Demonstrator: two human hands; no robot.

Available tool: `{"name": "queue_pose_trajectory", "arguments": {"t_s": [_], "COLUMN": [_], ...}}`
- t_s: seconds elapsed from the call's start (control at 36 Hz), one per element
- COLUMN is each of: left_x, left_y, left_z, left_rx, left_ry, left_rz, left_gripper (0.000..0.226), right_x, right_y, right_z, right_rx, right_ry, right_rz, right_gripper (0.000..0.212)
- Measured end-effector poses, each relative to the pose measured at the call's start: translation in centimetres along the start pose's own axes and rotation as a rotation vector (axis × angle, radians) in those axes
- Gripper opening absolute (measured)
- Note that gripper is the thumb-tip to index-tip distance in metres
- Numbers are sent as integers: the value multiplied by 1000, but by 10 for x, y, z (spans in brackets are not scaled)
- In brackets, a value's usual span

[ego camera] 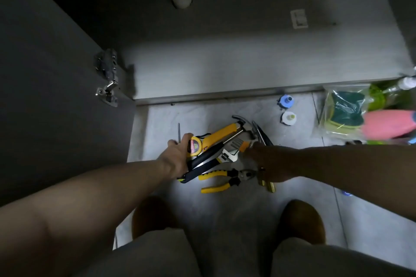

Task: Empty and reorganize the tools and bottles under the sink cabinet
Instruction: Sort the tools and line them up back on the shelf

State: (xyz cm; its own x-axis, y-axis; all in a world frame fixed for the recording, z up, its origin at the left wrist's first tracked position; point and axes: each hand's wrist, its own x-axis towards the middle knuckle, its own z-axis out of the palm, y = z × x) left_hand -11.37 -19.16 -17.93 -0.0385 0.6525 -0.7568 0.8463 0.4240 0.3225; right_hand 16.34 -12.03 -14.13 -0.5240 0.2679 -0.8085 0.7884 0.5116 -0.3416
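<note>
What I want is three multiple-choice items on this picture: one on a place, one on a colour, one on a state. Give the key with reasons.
1. Where do the pliers lie? A on the tiled floor in front of the cabinet; B inside it; C on a shelf.
2. What colour is the large bottle lying at far right? A black; B pink; C brown.
3. What is the left hand doing? A hanging idle; B holding the bottle; C gripping the tape measure.

Key: A, the pliers rest on tile, outside the cabinet edge; B, its body is pink; C, the thumb curls over the yellow tape measure.
</note>
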Motion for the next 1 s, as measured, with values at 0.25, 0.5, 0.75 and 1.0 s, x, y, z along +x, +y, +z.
{"name": "queue_pose_trajectory", "arguments": {"t_s": [0.25,0.5,0.75,1.0], "left_x": [12,22,18,-8], "left_y": [37,55,50,82], "left_z": [15,32,36,-13], "left_rx": [-82,-179,-71,-253], "left_ry": [-56,-8,43,1], "left_rz": [159,328,371,185], "left_gripper": [97,93,82,41], "right_x": [14,18,19,-13], "right_y": [21,40,31,5], "right_z": [-11,-20,-41,-62], "right_rx": [-46,-208,-432,-619], "right_ry": [351,392,238,237], "right_rz": [144,285,250,3], "right_gripper": [66,57,31,30]}}
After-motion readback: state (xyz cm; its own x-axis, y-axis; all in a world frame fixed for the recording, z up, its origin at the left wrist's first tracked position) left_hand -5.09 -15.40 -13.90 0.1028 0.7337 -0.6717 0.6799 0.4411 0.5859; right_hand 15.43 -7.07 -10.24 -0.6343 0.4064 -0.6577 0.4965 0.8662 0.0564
